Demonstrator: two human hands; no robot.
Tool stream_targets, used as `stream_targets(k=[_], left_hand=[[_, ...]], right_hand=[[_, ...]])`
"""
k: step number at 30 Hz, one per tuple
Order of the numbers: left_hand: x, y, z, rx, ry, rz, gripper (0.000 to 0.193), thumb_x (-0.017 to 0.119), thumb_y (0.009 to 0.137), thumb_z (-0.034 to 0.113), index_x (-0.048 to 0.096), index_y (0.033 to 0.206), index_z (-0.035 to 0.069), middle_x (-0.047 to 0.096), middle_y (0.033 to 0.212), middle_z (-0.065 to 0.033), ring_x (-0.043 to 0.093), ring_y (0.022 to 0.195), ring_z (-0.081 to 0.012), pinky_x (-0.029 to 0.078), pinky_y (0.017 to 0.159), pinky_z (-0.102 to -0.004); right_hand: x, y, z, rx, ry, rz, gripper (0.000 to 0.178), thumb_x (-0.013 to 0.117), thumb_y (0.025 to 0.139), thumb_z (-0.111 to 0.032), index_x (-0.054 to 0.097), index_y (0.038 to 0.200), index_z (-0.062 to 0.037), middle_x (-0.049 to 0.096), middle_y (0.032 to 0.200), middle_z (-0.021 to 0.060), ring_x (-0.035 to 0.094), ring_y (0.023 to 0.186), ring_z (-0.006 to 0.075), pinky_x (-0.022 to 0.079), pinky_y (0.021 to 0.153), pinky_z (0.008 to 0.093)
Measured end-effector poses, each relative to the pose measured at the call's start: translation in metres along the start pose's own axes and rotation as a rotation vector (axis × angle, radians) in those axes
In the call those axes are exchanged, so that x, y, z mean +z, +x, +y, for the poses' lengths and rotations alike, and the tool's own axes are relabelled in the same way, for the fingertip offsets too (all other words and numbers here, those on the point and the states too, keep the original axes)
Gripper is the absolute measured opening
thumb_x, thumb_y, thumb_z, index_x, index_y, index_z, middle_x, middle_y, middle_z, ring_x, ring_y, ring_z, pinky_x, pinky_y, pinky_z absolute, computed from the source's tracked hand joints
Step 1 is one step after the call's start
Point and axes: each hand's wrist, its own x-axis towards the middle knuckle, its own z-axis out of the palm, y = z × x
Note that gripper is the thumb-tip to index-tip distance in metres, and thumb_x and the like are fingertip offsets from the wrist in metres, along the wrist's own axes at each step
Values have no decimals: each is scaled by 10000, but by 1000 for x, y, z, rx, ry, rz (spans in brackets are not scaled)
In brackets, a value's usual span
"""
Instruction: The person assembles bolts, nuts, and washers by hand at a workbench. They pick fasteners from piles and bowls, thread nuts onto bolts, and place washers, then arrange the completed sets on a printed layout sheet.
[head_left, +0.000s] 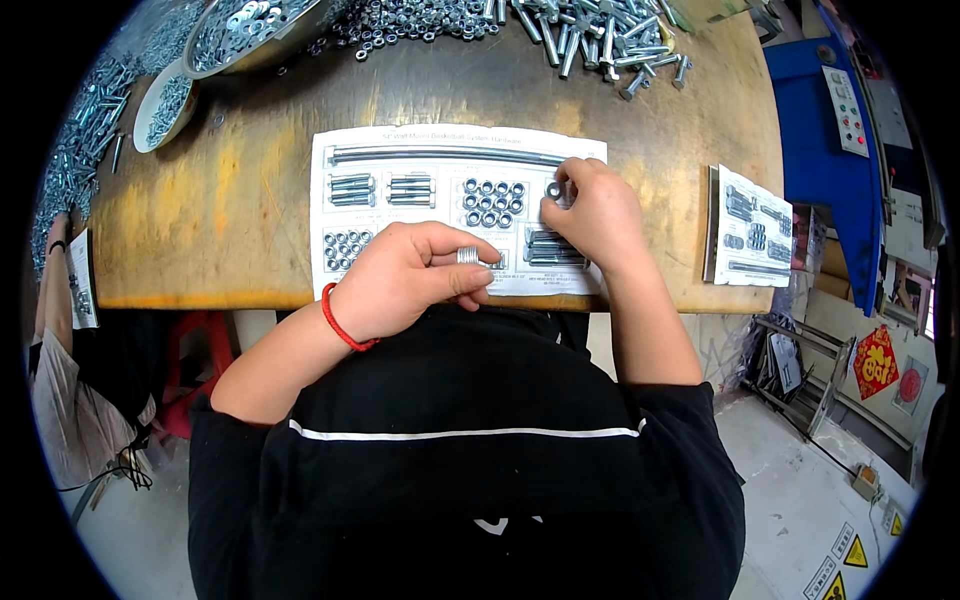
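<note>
My left hand [400,275], with a red cord on its wrist, is closed around a short stack of silver washers [467,256], gripped between thumb and fingers. It hovers over the lower part of a white printed sheet [440,140] with pictures of bolts and nuts. Toward the sheet's right edge, my right hand [603,210] is bent down with thumb and fingertips drawn together. A small dark-and-silver ring [554,189] shows beside those fingertips; whether it is printed or a loose piece I cannot tell.
Loose nuts [400,25] and long bolts [600,40] lie along the table's far side. A metal bowl of washers [215,68] and a white bowl [143,138] stand far left, near heaped bolts [75,160]. More printed sheets [750,228] sit right. Another person's arm [58,290] is at left.
</note>
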Motion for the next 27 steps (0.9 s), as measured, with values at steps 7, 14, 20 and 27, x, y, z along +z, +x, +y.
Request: stream_targets(k=[7,14,20,27], left_hand=[[4,11,-13,88,93,11,241,617,937,59,643,1159,-31,692,868,-61,646,781,-85,530,738,-214],[10,6,-12,172,312,-17,255,714,884,153,700,1105,26,615,707,11,500,651,-35,419,582,-220],[16,-5,-11,224,373,-12,270,737,868,155,695,1097,18,565,674,22,446,622,-37,390,560,-228],[19,-12,-16,189,346,-44,294,750,850,114,703,1130,40,524,671,64,421,619,-18,359,553,-201]], right_hand=[[-25,-37,-27,-499,684,64,359,783,669,-1,664,1002,-59,596,839,61,586,728,184,482,602,279],[-1,-58,-36,-620,738,249,326,773,646,51,706,950,-47,593,807,56,601,714,186,480,583,283],[0,-68,-39,-663,771,309,359,768,627,70,709,969,-22,581,835,72,596,726,185,480,598,274],[2,-76,-40,-688,806,260,370,754,617,83,713,971,-15,578,875,81,587,747,195,475,622,273]])
